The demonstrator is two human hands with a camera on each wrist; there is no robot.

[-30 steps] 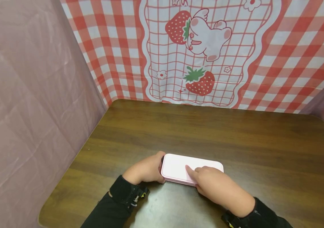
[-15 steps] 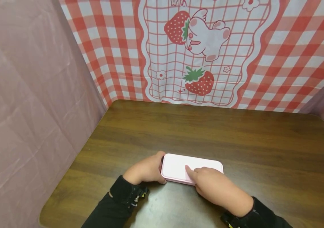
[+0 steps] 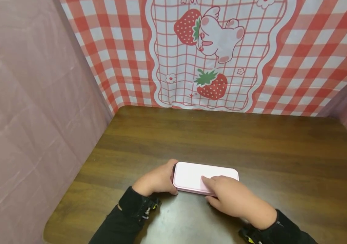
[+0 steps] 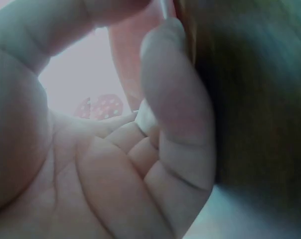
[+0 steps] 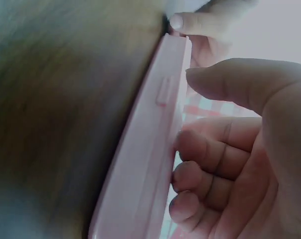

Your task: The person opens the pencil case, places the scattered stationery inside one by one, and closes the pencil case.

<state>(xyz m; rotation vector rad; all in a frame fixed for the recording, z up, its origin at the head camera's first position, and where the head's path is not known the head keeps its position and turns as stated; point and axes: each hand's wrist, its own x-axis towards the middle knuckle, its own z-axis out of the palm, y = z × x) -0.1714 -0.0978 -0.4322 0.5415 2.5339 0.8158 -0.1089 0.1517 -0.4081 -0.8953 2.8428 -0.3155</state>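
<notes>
A slim pink pencil case (image 3: 188,174) with rounded corners lies flat on the wooden table, its pale lid down. A small raised tab shows on the front side of the case (image 5: 145,129) in the right wrist view. My left hand (image 3: 158,179) holds its left end, thumb at the front corner and fingers round the back; the left wrist view shows these curled fingers (image 4: 175,94) close up. Over the right part of the lid lies my right hand (image 3: 234,196), fingertips touching the lid. Its thumb (image 5: 225,82) stands apart from the front side.
The brown wooden table (image 3: 149,135) extends behind and beside the case. At the back hangs a red checked cloth (image 3: 121,51) with strawberries. A pink curtain (image 3: 30,118) borders the left side. Both wrists wear black bands.
My right hand has shifted slightly, and its thumb has come away from the case's front edge. The left hand keeps its hold, and the case has stayed in place.
</notes>
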